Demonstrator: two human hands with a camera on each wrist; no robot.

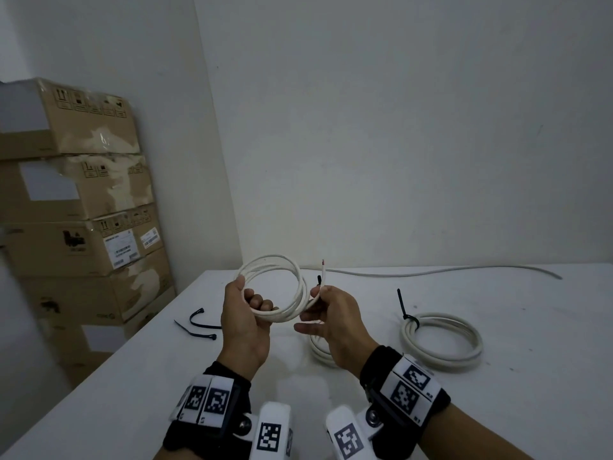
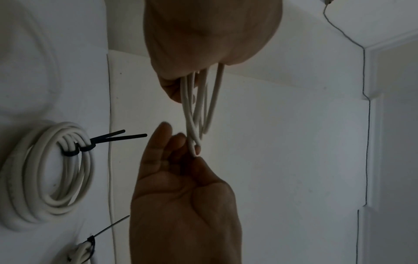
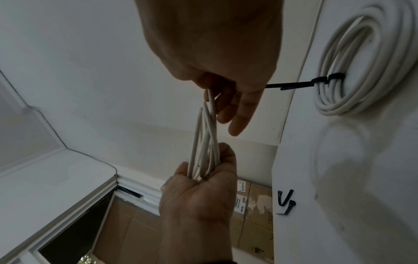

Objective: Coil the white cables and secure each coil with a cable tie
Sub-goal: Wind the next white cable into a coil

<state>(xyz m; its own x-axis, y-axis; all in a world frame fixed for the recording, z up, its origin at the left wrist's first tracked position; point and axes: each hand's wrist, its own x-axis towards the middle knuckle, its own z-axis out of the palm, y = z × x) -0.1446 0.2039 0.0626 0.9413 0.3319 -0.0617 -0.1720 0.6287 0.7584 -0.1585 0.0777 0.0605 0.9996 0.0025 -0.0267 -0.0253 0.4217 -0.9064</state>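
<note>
I hold a loose coil of white cable above the table. My left hand grips its left side, fingers curled through the loops. My right hand pinches the coil's right side, and the bare cable end sticks up beside it. In the left wrist view the coil hangs between my left hand and my right hand. The right wrist view has the coil between my right hand and my left hand. A black tie tip shows behind my right fingers; whether I hold it is unclear.
A coil bound with a black tie lies on the white table at the right. Another coil lies under my right hand. Loose black ties lie at the left. A straight cable runs along the wall. Cardboard boxes are stacked left.
</note>
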